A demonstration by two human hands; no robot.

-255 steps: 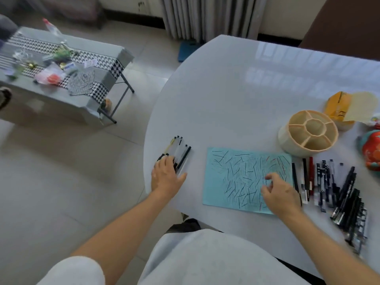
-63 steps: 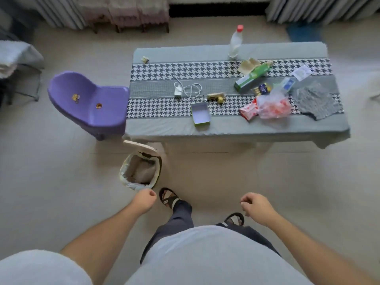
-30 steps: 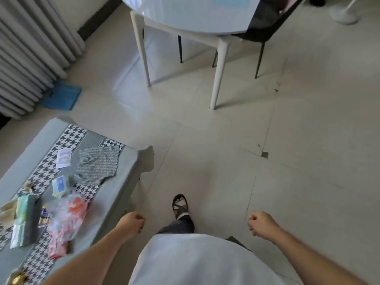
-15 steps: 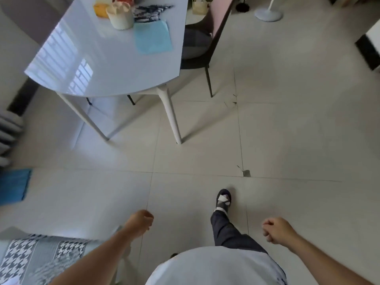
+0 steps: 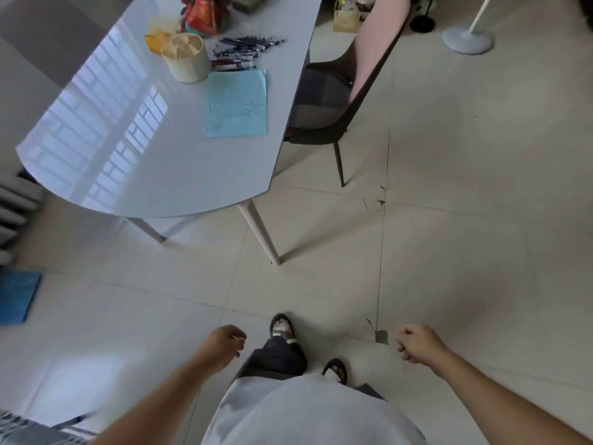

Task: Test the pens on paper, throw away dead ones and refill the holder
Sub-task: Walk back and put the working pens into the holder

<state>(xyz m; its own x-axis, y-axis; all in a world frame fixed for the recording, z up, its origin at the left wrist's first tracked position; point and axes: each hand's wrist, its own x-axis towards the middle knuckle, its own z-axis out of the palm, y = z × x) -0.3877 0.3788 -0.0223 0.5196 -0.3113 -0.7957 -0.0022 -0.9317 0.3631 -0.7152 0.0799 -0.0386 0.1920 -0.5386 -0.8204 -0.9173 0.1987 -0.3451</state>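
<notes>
A dark chair (image 5: pixel 324 123) is tucked at the glossy white table (image 5: pixel 154 162), tiled floor between it and the person. Up there a round cream holder (image 5: pixel 186 57) stands beside scattered pens (image 5: pixel 242 51) and scribbled blue paper (image 5: pixel 237 104). Left hand (image 5: pixel 224 346) and right hand (image 5: pixel 417 343) hang loosely curled, holding nothing.

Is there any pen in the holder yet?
No, the holder shows only bare compartments, and the pens lie beside it on the table.
</notes>
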